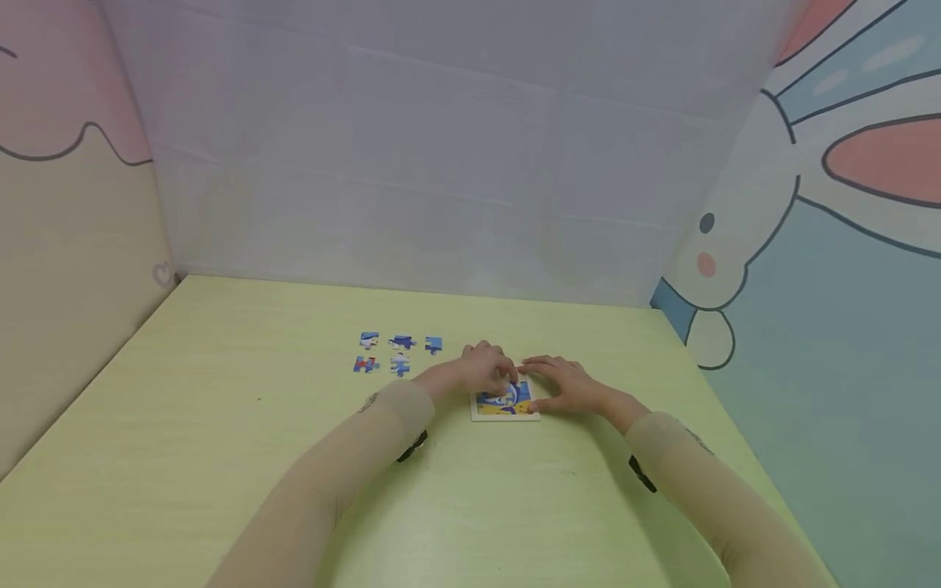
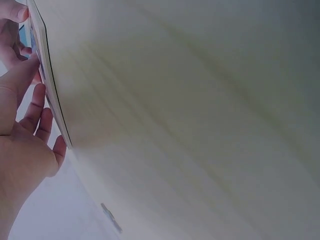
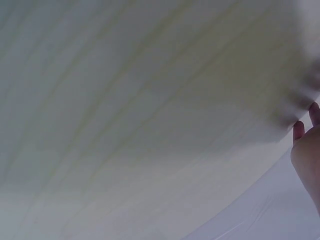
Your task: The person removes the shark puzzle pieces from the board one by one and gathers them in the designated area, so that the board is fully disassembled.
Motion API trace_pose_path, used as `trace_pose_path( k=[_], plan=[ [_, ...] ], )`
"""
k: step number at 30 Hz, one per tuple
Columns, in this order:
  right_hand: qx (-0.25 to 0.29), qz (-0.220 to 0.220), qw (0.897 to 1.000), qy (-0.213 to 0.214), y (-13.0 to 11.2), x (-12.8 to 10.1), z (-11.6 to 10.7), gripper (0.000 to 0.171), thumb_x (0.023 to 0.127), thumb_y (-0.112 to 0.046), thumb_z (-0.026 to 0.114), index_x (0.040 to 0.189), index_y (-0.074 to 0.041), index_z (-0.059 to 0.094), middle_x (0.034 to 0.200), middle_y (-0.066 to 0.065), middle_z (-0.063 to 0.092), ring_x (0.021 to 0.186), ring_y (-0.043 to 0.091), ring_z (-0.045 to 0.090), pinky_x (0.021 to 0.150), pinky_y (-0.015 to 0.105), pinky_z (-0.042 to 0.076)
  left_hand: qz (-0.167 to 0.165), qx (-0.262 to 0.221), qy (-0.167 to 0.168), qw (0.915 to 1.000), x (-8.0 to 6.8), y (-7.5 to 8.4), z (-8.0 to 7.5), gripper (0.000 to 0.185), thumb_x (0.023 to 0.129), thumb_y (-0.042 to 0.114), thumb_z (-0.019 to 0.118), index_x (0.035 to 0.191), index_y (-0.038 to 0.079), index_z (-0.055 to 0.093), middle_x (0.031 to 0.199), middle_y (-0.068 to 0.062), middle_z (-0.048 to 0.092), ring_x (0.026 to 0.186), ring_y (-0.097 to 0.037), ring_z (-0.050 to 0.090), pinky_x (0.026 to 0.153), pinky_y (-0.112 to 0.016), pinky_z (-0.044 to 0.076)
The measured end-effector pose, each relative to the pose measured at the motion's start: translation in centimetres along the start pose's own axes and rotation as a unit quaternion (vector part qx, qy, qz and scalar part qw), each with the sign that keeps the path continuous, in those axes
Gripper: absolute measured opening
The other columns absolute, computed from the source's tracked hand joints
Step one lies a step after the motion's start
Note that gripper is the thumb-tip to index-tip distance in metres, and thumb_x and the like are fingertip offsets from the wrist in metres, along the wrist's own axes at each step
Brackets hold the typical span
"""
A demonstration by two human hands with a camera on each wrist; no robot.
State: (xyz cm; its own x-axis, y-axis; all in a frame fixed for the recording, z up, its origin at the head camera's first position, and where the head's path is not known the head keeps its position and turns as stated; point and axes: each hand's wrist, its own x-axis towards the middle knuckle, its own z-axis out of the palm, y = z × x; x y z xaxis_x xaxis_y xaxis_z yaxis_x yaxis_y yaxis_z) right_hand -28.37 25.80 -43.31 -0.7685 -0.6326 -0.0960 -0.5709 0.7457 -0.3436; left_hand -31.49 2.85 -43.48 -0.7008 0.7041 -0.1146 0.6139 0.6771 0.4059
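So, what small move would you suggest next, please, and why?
I'd probably press down with the left hand: it bends over the puzzle board, the right hand is at the board's right side, and five loose pieces lie apart to the left.

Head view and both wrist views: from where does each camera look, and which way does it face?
Head: worn on the head, facing forward and down at the table, board and pieces; sleeves, left hand and right hand show.
Left wrist: worn there, facing across the table to the board's edge; both hands, partly, show at left.
Right wrist: worn there, facing across the table; part of the right hand shows at right.
Shared: head and left wrist both show the board and hands.
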Motion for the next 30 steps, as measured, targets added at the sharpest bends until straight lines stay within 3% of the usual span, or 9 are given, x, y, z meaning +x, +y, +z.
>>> trace_pose_path(
  k=[7,14,25,30],
  plan=[
    [0.007,-0.004,1.000,-0.001,0.01,0.03,-0.11,0.069,0.085,-0.049,0.064,0.141,-0.015,0.043,0.149,0.008,0.036,0.137,0.031,0.030,0.106,0.060,0.020,0.018,-0.022,0.015,0.9995,0.21,-0.21,0.08,0.027,0.083,0.029,0.072,0.109,0.029,0.064,0.102,0.011,0.058,0.103,-0.012,0.042,0.094,-0.038,0.029],
    [0.012,0.001,1.000,-0.001,0.27,0.03,0.04,0.071,0.084,-0.049,0.065,0.142,-0.015,0.041,0.149,0.008,0.036,0.137,0.032,0.030,0.106,0.059,0.019,0.047,-0.032,0.027,0.9980,0.24,-0.03,-0.13,0.023,0.081,0.024,0.074,0.102,0.026,0.064,0.090,0.016,0.059,0.092,-0.009,0.046,0.092,-0.036,0.028],
    [0.008,0.000,1.000,0.003,-0.05,-0.12,-0.12,0.071,0.084,-0.047,0.066,0.142,-0.014,0.042,0.148,0.009,0.038,0.136,0.032,0.032,0.105,0.060,0.021,0.064,0.000,0.030,0.9975,0.30,0.26,-0.28,0.022,0.081,0.024,0.073,0.101,0.026,0.062,0.087,0.017,0.057,0.094,-0.007,0.045,0.096,-0.036,0.027],
    [0.010,0.000,1.000,0.006,0.17,-0.15,0.00,0.072,0.083,-0.047,0.066,0.141,-0.013,0.042,0.147,0.008,0.039,0.136,0.031,0.033,0.106,0.060,0.021,0.067,-0.020,0.020,0.9973,0.35,0.43,-0.30,0.023,0.082,0.022,0.071,0.103,0.026,0.061,0.090,0.016,0.059,0.093,-0.007,0.047,0.096,-0.038,0.028]
  ],
)
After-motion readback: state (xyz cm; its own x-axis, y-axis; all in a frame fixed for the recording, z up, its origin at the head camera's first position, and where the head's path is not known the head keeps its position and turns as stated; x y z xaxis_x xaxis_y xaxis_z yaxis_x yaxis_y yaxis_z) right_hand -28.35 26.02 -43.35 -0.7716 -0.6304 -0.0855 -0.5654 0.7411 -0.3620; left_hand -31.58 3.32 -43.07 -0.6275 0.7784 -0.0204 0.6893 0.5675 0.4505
